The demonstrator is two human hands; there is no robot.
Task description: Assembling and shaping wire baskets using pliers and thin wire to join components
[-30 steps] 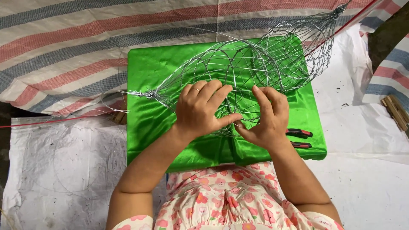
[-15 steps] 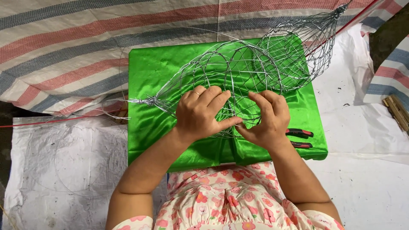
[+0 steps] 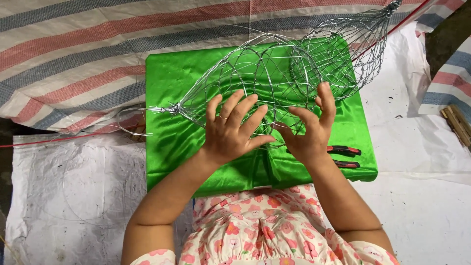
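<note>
Your left hand [image 3: 230, 128] and right hand [image 3: 310, 130] now spread their fingers wide over the wire frame [image 3: 274, 78]; a moment ago they were curled on it. The frame lies mid-frame on the green cloth [image 3: 171, 83], red-handled pliers [image 3: 346, 156] at right.

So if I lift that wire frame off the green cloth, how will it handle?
The wire frame is open mesh, so probably light. Its thin wires may flex or dent under the hands. The rounded body could rock, and the cloth looks slick.

Bare forearms; floral pink-and-cream garment [image 3: 265, 230]; thin ring on the left hand [image 3: 230, 132].
</note>
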